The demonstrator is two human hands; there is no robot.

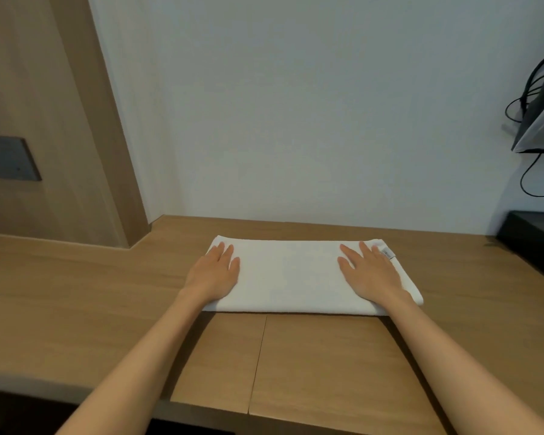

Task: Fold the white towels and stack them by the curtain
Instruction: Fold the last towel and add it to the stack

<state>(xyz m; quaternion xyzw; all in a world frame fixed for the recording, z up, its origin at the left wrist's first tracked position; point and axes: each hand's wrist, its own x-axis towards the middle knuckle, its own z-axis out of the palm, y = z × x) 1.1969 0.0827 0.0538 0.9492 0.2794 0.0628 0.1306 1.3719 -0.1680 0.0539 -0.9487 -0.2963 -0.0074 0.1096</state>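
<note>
Towel (289,279) beneath left grip (215,274), right grip (370,274)

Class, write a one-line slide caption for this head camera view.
Left hand and right hand press flat on a folded white towel lying on a wooden desk.

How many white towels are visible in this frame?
1. The folded white towel lies on the wooden desk near the wall. The left hand and right hand press flat on its two ends. No stack shows, and other towels may be out of frame.
</note>
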